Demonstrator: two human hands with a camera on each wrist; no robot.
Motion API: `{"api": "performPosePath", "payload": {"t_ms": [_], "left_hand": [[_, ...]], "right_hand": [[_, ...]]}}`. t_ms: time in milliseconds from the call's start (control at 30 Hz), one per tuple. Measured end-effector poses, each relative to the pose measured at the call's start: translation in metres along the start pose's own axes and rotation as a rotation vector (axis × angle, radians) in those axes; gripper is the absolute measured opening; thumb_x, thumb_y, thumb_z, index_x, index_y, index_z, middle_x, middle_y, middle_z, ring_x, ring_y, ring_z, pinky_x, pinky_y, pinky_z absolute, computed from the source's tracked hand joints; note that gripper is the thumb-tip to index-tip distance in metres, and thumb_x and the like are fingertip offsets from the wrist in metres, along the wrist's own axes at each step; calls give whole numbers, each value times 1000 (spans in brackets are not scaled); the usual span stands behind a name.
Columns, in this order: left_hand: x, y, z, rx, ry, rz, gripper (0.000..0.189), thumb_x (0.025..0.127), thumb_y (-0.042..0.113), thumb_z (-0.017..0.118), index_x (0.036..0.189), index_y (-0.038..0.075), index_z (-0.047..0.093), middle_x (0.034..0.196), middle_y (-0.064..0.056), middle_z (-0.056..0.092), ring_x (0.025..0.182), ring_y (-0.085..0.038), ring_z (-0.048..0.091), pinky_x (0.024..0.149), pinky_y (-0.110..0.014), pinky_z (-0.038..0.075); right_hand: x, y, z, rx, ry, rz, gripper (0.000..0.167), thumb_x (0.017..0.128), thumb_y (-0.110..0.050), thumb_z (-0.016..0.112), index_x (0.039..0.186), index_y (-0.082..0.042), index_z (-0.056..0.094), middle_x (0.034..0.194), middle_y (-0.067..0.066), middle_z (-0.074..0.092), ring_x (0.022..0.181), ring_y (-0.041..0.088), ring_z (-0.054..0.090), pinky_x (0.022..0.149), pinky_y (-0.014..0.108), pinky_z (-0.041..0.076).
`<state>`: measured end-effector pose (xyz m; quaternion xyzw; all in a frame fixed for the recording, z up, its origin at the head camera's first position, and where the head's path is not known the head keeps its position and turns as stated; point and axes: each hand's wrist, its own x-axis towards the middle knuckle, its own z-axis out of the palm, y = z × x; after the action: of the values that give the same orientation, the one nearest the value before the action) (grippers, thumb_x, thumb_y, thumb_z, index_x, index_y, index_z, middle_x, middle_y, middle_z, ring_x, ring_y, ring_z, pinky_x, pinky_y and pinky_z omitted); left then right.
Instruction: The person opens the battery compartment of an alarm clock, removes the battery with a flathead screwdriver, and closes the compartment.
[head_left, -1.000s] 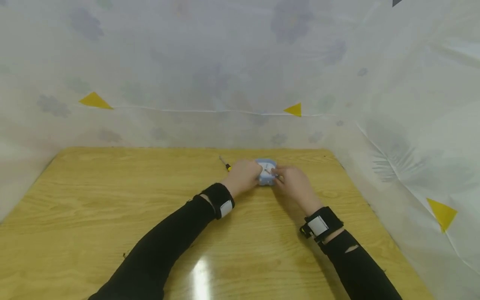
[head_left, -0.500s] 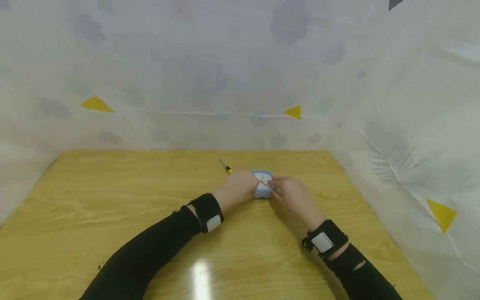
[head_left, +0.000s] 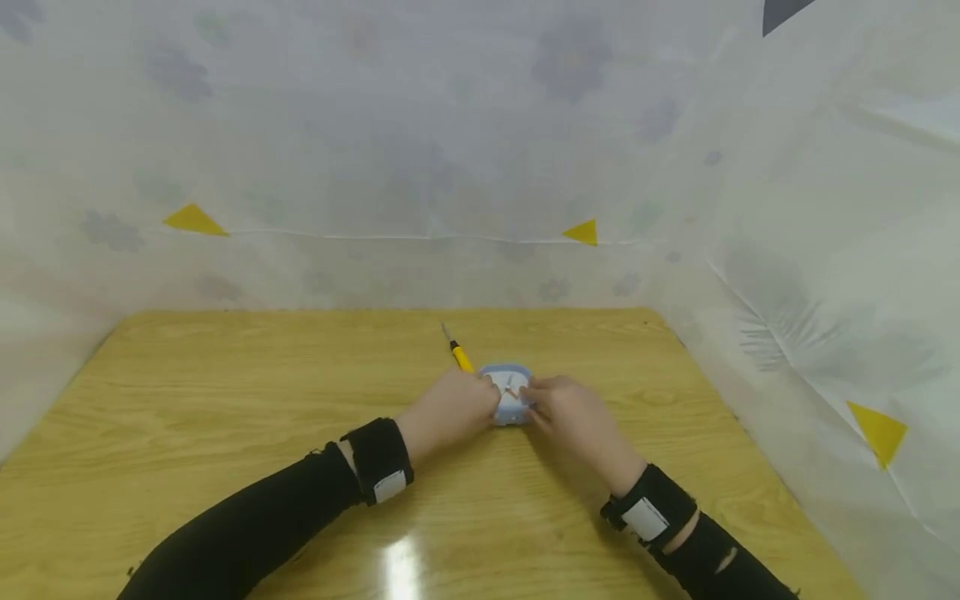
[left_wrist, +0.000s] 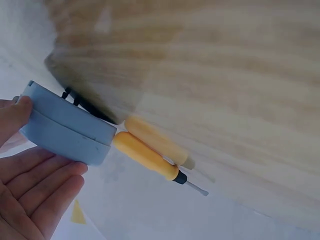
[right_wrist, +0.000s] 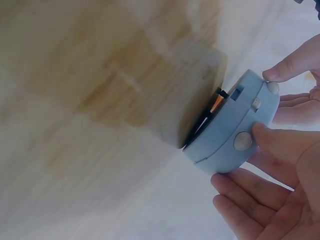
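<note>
A light blue alarm clock (head_left: 510, 393) with a pale face and thin hands lies face up between my two hands over the table. My left hand (head_left: 452, 408) grips its left side; in the left wrist view the thumb presses the edge of the clock (left_wrist: 67, 125) and the fingers lie under it. From the right, my right hand (head_left: 573, 421) pinches the casing, with the thumb beside a round button in the right wrist view. A dark part with an orange bit (right_wrist: 216, 104) shows along the underside of the clock. Beyond my left hand lies a yellow-handled screwdriver (head_left: 461, 357).
Under everything is a wood-grain table (head_left: 262, 375), with a glare spot near its front. Pale floral sheeting (head_left: 375, 167) hangs behind it and on the right, with yellow triangles (head_left: 581, 232) on it.
Both hands have drawn the clock nearer to me and a little left. More of the screwdriver's yellow handle shows past my left hand. My head view has tipped slightly up.
</note>
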<state>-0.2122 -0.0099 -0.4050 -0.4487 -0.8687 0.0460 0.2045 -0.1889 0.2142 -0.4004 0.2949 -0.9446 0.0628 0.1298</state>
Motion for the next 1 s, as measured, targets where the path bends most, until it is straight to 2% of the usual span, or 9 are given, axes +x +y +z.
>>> {"api": "performPosePath", "payload": {"t_ms": [167,300,400,600,767,1000], "left_hand": [[-12,6,-6,83,15,18,25,95,37,78,85,15,74,77,3,70,59,-7,55,52,-24,52],[-25,12,-14,165,43,54,17,94,28,79,83,15,73,75,4,69,59,-5,53,50,-22,48],[-34,15,-18,183,58,68,12,93,20,78,84,14,74,76,3,68,60,-5,53,51,-21,47],[-50,18,-25,181,32,63,17,93,26,80,86,12,75,79,1,71,63,-5,56,52,-20,49],[-64,21,-31,134,16,43,18,91,25,81,91,7,77,86,-3,76,66,-8,64,51,-21,49],[-86,23,-43,127,42,36,30,89,31,83,95,3,77,96,-10,80,85,-16,78,68,-24,63]], "right_hand": [[-4,-9,-1,-5,-2,-15,30,90,-16,86,119,-10,81,120,12,80,104,30,77,89,43,65],[-8,-17,-1,-11,21,-60,31,89,-18,87,118,-11,82,119,11,80,102,28,78,87,41,66],[-10,-24,-2,-10,43,-93,31,88,-18,88,118,-10,81,118,12,80,103,29,77,87,41,66],[-12,-39,-4,-6,43,-147,33,88,-18,88,119,-8,81,115,10,81,101,26,77,88,39,65],[-15,-53,-7,-47,37,-176,33,88,-21,88,118,-10,81,116,9,81,99,24,77,86,36,65],[-18,-72,-9,-87,34,-227,32,87,-28,89,115,-14,82,111,4,81,94,19,77,84,32,65]]}}
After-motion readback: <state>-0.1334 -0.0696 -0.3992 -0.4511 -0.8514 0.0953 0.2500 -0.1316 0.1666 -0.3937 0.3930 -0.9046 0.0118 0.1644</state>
